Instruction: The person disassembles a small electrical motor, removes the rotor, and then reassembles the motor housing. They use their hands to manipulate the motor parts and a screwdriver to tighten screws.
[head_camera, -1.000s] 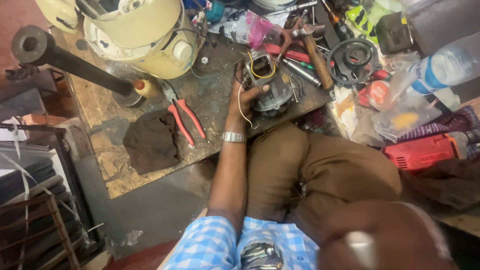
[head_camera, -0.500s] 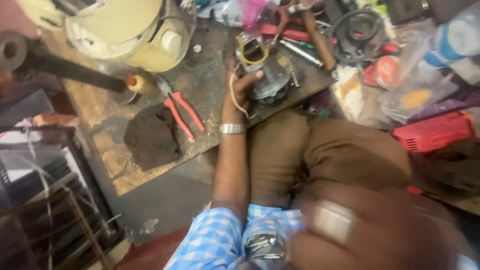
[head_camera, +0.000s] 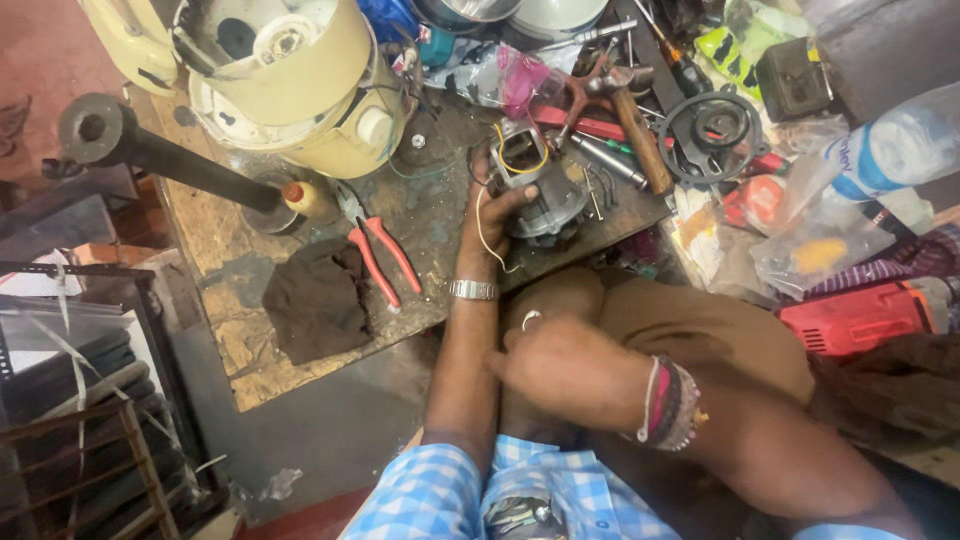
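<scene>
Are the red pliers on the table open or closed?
Open. The red-handled pliers lie flat on the worn table, their two handles spread apart in a V, beside the dark cloth. No hand touches them.

Red-handled pliers (head_camera: 378, 255), dark rag (head_camera: 318, 300)

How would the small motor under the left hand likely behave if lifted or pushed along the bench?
The motor looks like metal housing with windings, so probably heavy for its size and stiff. Its rounded body may rock or roll if the left hand lets go. The loose yellow wire on it looks floppy and could snag nearby tools.
</scene>
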